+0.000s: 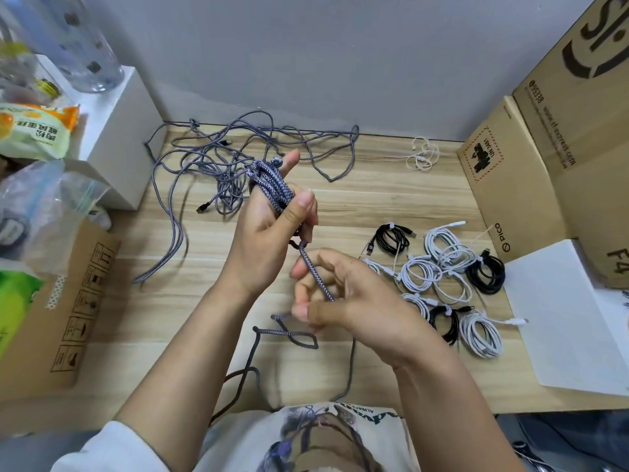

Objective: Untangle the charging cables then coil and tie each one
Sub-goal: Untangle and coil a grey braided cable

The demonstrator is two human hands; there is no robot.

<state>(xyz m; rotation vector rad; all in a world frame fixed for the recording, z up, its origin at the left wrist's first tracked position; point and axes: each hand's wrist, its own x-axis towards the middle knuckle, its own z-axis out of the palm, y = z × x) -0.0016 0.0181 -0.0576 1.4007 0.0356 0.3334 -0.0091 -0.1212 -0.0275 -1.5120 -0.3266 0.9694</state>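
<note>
A pale wood-grain desk [391,199] meets a flat grey wall [306,56]. Brown cardboard boxes [544,148] with printed markings stand along the right edge, another box [61,301] sits at the left, and a smooth white sheet [561,318] lies at the right front. A white block [115,137] at the left rear carries a clear bottle [78,39] and crinkled snack bags [34,131].

A loose tangle [218,165] of grey braided cable sprawls across the desk's rear left, looping out toward the wall. To the right lie tied coils [442,277], white ones smooth and round, black ones among them, packed close together. A thin white tie [422,155] curls near the wall.

The left hand [269,226] is raised over the desk middle, fingers curled round a bundle [272,185] of braided grey cable wound lengthwise along them, thumb pressing it from the right. From under that hand a single strand [316,277] runs down into the right hand [343,298], whose thumb and fingertips pinch it, the remaining fingers loosely bent. Below, the strand loops on the desk and trails off the front edge toward the person's printed shirt [306,437].
</note>
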